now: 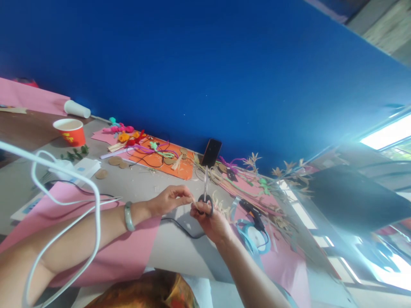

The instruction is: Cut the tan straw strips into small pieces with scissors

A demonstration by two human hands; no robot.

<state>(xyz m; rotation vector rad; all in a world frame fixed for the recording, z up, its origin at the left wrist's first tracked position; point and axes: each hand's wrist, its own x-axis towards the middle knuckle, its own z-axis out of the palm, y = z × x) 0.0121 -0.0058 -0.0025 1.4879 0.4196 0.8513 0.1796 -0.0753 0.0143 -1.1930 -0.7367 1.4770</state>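
Observation:
My left hand [171,199], with a pale green bangle [129,217] on its wrist, is closed in a pinch near the middle of the table. A small pale piece shows between its fingertips and my right hand, too small to name. Black-handled scissors [206,192] are held in my right hand [210,218], its fingers around the handles and the blades pointing away toward the wall. The two hands meet or nearly meet at the fingertips. Just beyond the scissors a dark phone [212,152] leans against the blue wall.
A red paper cup [69,132] stands at the left. Colourful pipe cleaners lie on orange paper [180,170]. To the right are dried stems, a glue gun [253,214] and a blue ribbon roll [257,238]. A white cable [98,214] loops across the left foreground.

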